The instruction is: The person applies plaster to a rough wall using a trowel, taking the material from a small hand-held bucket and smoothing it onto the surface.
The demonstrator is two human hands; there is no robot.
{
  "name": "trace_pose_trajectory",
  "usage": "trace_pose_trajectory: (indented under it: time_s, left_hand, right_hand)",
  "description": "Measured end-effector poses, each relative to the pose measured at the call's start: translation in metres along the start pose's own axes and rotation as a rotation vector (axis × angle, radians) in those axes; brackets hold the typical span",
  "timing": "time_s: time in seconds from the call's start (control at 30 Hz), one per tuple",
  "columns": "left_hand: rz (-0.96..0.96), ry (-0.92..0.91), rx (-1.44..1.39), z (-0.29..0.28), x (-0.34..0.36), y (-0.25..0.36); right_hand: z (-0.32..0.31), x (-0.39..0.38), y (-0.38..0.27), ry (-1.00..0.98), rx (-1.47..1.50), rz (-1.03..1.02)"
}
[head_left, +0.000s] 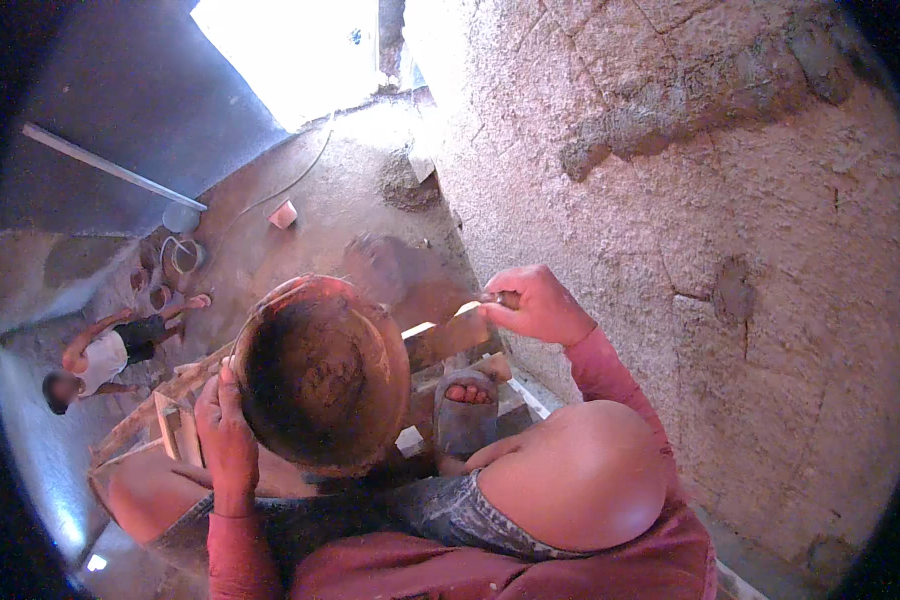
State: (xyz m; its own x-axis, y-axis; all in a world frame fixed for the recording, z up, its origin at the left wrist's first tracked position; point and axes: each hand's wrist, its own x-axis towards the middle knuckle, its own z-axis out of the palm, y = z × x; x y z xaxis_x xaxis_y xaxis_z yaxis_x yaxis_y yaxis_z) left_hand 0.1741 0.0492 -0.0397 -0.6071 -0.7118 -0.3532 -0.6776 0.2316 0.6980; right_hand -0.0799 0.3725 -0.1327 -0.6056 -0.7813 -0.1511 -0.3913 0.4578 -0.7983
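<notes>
Clasping the left rim of a round basin (394, 350) over the lap (410, 515) with the left hand (228, 425); curling the right hand (542, 308) tightly round a tool handle (510, 299), far end too blurred to tell. Probably early going: dark mix (330, 385) left in the basin and, on the rough wall (590, 230), one thick band (670, 118) beside broad uncoated stretches. Room to swing between basin and wall; past the planks (450, 341), open drop to the floor (255, 250).

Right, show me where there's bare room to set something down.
In view, bare floor shows between the pink bucket and bowl, below the bowl's level. Crowded: between bowl and right hand, with trowel, planks and foot; and at left, where buckets stand near a co-worker.
</notes>
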Motion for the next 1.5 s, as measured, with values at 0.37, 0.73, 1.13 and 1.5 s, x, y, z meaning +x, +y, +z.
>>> trace_pose_trajectory:
  time_s: [0.37,0.73,1.13,1.5]
  left_hand:
    - [-0.021,-0.007,0.008,0.003,-0.003,-0.008]
    - [-0.006,0.016,0.168,-0.002,-0.005,-0.003]
    - [0.111,0.013,0.009,0.000,0.000,-0.014]
    - [0.140,0.060,0.016,-0.002,0.003,-0.028]
  right_hand:
    - [-0.131,-0.023,0.214,0.575,0.478,0.584]
    - [-0.091,-0.017,-0.072,0.030,-0.417,0.192]
    - [0.021,0.043,-0.169,-0.198,-1.086,-0.325]
    - [0.046,0.033,-0.143,-0.650,-0.635,-0.284]
